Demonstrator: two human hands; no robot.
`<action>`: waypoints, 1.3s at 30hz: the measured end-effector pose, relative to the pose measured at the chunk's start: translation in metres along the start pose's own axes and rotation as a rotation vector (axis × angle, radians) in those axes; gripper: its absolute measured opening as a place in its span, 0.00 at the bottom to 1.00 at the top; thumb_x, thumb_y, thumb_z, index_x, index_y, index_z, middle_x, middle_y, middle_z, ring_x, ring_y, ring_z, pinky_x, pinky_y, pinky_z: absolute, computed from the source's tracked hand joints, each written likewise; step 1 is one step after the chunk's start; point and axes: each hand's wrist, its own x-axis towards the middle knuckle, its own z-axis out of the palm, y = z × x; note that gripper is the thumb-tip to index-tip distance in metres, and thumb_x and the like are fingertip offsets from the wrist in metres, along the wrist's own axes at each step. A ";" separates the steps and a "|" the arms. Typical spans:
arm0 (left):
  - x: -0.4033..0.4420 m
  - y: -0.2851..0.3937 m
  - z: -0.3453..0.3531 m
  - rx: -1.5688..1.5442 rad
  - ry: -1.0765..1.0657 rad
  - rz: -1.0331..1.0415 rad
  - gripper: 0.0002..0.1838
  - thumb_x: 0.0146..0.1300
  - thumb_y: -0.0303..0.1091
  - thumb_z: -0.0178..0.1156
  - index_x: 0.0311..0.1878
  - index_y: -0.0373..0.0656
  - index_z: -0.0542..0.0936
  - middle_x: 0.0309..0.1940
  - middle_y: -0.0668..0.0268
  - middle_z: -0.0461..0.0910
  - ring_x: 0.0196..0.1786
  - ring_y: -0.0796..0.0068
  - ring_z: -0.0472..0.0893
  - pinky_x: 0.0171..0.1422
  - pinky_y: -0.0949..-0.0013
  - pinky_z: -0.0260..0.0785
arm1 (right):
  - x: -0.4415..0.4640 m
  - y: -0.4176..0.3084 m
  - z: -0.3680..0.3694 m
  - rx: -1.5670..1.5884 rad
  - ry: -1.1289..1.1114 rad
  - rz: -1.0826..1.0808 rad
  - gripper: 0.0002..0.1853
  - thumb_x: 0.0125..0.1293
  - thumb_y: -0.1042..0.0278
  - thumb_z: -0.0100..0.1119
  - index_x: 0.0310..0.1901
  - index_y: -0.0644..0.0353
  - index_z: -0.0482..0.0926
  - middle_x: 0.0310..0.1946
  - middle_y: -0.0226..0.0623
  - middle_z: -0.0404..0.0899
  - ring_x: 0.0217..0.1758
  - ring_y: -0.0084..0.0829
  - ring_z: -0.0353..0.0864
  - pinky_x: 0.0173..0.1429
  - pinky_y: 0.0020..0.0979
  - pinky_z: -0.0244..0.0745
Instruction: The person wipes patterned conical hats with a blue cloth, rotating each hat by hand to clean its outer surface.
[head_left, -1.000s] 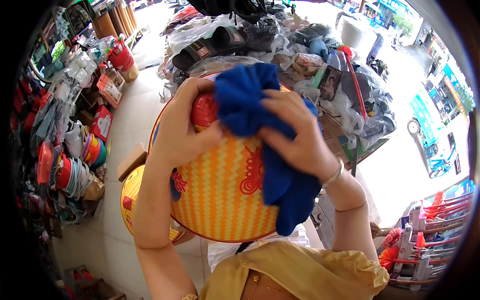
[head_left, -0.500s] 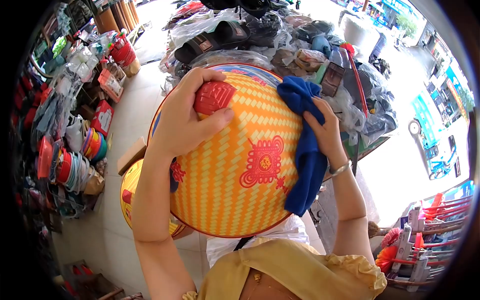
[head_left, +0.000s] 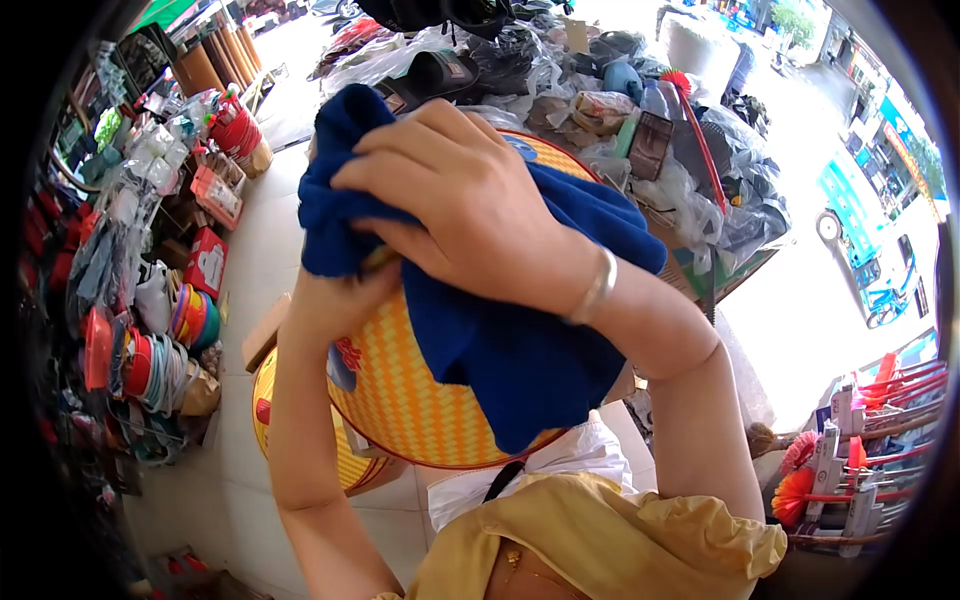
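Observation:
A woven conical hat (head_left: 400, 405) in yellow and orange, with a dark red rim, sits before me above my lap. A blue cloth (head_left: 520, 350) drapes over its peak and right side, hiding the red tip and much of the pattern. My right hand (head_left: 470, 205), a bangle at its wrist, lies over the peak with bent fingers closed on the cloth. My left hand (head_left: 350, 290) holds the hat near its peak from the left; the cloth and my right hand cover most of its fingers. Another yellow hat (head_left: 275, 410) shows below at the left.
Ahead is a pile of plastic-wrapped goods (head_left: 540, 75) with dark slippers (head_left: 435, 80). Stacked wares, including a red box (head_left: 207, 260), line the left. Red-handled items (head_left: 840, 480) hang at the lower right. A blue three-wheeler (head_left: 860, 230) stands outside.
My right hand has carried the blue cloth from the hat's right side leftward over the peak. The cloth now covers the red tip and most of my left hand.

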 end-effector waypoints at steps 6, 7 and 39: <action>-0.018 0.014 0.011 -0.263 0.172 0.013 0.63 0.34 0.40 0.74 0.74 0.39 0.48 0.62 0.51 0.65 0.63 0.58 0.70 0.68 0.61 0.61 | 0.006 0.064 0.011 0.002 -0.156 0.352 0.15 0.61 0.60 0.60 0.46 0.60 0.81 0.40 0.43 0.82 0.45 0.43 0.81 0.53 0.37 0.74; -0.022 0.012 0.012 -0.269 0.174 0.017 0.63 0.34 0.40 0.74 0.74 0.39 0.48 0.62 0.51 0.65 0.63 0.58 0.70 0.68 0.61 0.61 | 0.003 0.079 0.011 0.050 -0.225 0.491 0.17 0.62 0.58 0.59 0.47 0.60 0.81 0.40 0.44 0.83 0.44 0.41 0.82 0.53 0.36 0.74; -0.020 0.022 0.000 -0.051 0.084 -0.119 0.50 0.39 0.45 0.70 0.68 0.37 0.62 0.57 0.53 0.71 0.60 0.57 0.72 0.65 0.60 0.64 | -0.104 0.089 -0.053 -0.183 -0.205 0.656 0.23 0.60 0.57 0.58 0.51 0.65 0.77 0.50 0.49 0.77 0.54 0.48 0.76 0.59 0.41 0.69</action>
